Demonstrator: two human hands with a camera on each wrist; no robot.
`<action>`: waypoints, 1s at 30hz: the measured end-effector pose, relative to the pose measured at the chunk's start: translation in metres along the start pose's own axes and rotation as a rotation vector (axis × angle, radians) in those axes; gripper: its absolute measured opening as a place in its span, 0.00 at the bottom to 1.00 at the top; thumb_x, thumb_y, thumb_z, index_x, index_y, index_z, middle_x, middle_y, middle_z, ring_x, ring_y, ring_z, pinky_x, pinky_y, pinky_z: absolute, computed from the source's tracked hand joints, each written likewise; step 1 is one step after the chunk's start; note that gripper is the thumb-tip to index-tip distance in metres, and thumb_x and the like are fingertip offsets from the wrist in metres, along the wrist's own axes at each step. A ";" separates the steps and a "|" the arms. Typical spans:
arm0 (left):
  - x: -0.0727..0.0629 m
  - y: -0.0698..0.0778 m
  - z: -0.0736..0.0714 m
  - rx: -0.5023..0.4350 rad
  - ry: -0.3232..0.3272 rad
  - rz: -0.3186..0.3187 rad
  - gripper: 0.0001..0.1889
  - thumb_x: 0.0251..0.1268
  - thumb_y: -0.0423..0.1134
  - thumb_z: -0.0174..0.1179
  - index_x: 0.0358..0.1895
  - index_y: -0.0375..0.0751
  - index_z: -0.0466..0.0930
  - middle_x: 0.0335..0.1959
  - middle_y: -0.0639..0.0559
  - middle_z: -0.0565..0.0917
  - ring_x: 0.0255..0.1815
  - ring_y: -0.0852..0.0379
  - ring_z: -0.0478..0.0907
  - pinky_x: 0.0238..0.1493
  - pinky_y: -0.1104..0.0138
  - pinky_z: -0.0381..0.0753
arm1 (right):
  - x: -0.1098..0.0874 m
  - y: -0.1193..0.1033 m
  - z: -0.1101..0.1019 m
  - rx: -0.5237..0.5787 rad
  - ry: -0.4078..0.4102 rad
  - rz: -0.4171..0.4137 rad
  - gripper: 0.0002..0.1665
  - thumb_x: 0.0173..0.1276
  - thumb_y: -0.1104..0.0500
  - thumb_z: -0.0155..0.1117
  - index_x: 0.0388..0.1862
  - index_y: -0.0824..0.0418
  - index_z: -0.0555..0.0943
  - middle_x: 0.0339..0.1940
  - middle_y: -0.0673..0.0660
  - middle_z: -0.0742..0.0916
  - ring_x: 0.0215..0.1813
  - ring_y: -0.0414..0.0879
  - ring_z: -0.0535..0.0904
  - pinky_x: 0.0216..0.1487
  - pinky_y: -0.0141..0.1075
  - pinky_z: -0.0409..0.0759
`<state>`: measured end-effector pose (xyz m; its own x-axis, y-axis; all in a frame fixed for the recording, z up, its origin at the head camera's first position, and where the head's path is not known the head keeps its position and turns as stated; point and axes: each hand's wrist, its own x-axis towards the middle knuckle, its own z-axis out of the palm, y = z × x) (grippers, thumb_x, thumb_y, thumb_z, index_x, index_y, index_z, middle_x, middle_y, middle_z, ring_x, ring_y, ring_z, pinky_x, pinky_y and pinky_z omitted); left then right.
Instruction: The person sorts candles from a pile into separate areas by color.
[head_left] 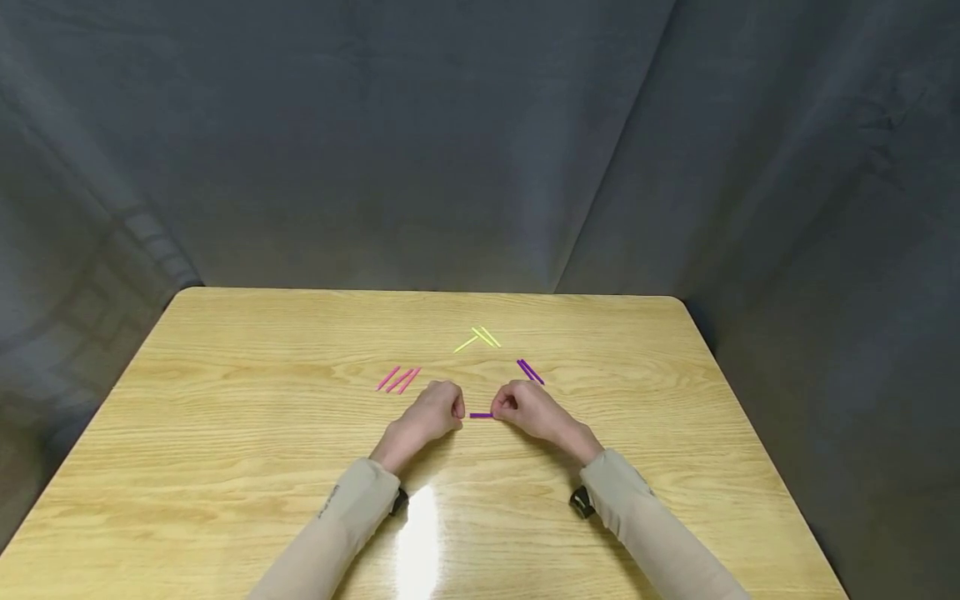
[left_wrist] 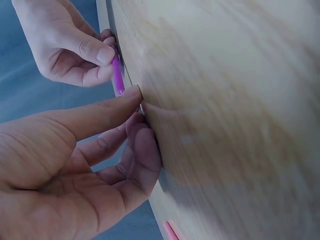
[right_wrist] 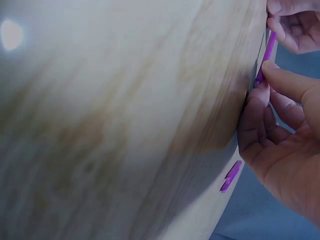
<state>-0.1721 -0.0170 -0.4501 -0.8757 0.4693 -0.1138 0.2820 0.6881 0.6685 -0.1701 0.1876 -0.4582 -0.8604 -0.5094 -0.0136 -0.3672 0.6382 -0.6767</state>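
A thin purple stick (head_left: pixel 481 415) lies crosswise between the two hands, close over the table. The right hand (head_left: pixel 531 408) pinches its right end between thumb and fingertips; the right wrist view shows the stick (right_wrist: pixel 269 50) reaching from that thumb toward the other hand. On the other side, the left hand (head_left: pixel 435 408) has its fingers curled, with a small gap between it and the stick's free end in the head view. In the left wrist view the left thumb tip (left_wrist: pixel 131 94) sits right by that end, and nothing shows held in its fingers.
Two more purple sticks (head_left: pixel 530 371) lie side by side beyond the right hand. Three pink sticks (head_left: pixel 399 380) rest beyond the left hand, and three yellow sticks (head_left: pixel 480 337) farther back at the middle. Grey curtains (head_left: pixel 420 150) stand behind the wooden table (head_left: pixel 225 400).
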 end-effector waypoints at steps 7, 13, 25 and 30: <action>-0.001 0.001 -0.002 0.004 -0.011 -0.007 0.12 0.42 0.20 0.70 0.23 0.37 0.77 0.21 0.55 0.75 0.25 0.57 0.72 0.30 0.67 0.75 | -0.002 0.005 -0.002 0.005 0.048 0.056 0.06 0.62 0.70 0.64 0.29 0.62 0.84 0.25 0.48 0.82 0.28 0.36 0.74 0.30 0.29 0.75; 0.000 0.000 -0.002 0.012 -0.010 0.014 0.12 0.41 0.21 0.71 0.22 0.38 0.78 0.21 0.55 0.76 0.25 0.58 0.71 0.31 0.67 0.75 | 0.000 0.009 -0.007 0.014 0.103 0.099 0.04 0.62 0.69 0.66 0.29 0.62 0.84 0.24 0.48 0.82 0.28 0.37 0.74 0.30 0.30 0.74; -0.002 0.002 0.001 -0.021 -0.025 0.023 0.11 0.44 0.20 0.69 0.24 0.36 0.77 0.22 0.54 0.75 0.25 0.58 0.71 0.29 0.67 0.74 | 0.000 0.030 -0.033 0.045 0.239 0.261 0.03 0.63 0.65 0.66 0.33 0.65 0.84 0.26 0.51 0.84 0.28 0.42 0.74 0.32 0.33 0.73; -0.003 0.003 0.000 0.002 -0.011 0.026 0.11 0.43 0.20 0.70 0.24 0.36 0.77 0.21 0.54 0.74 0.24 0.58 0.71 0.28 0.67 0.74 | 0.002 0.040 -0.038 0.056 0.303 0.299 0.04 0.64 0.67 0.63 0.32 0.65 0.84 0.27 0.54 0.85 0.27 0.42 0.75 0.28 0.32 0.72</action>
<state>-0.1691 -0.0165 -0.4479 -0.8637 0.4931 -0.1045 0.3055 0.6770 0.6696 -0.1999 0.2339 -0.4577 -0.9941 -0.1088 -0.0039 -0.0733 0.6952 -0.7151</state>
